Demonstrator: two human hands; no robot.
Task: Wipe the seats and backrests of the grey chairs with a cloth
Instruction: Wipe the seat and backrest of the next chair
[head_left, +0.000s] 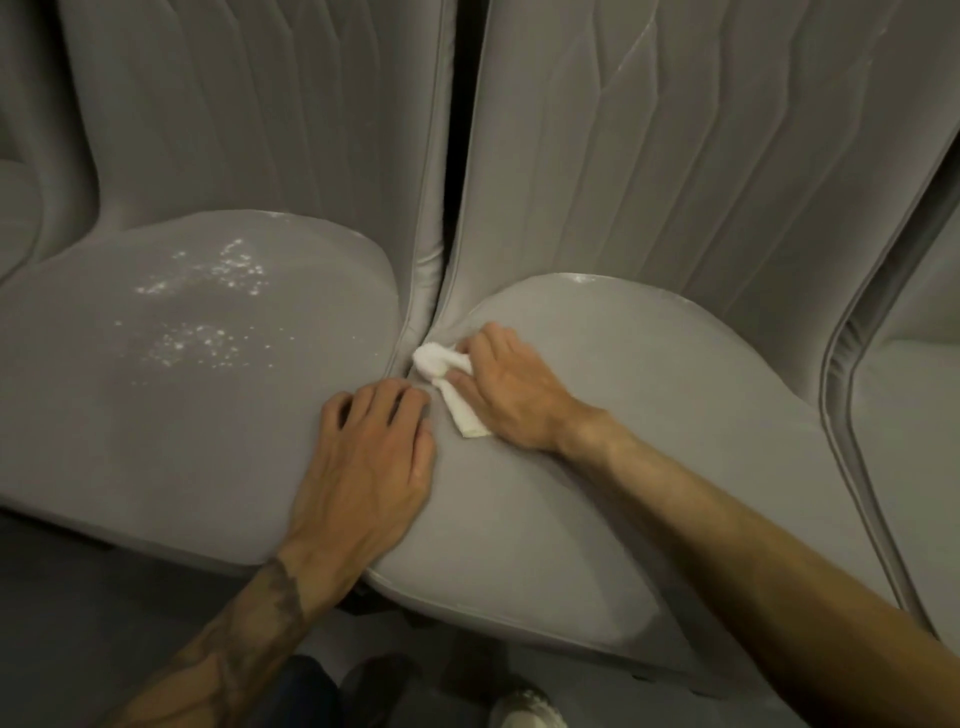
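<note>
Nearest me, my left hand (363, 457) lies spread and relaxed on the left seat (156, 415), holding nothing. At its 1 o'clock, my right hand (514, 389) clutches the cloth (441, 364) against the right seat (675, 441), where both seats meet. White specks (208, 306) dot the left seat at 10 o'clock. Backrests (675, 156) rise beyond.

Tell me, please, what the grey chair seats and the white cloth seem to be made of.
The grey chair seats look upholstered in a smooth, matte, velvet-like fabric or faux suede: soft sheen, piped edges, no visible weave. The white cloth, gripped by the right hand, is probably soft cotton: it folds and bunches limply, though its texture is too blurred to confirm.
</note>
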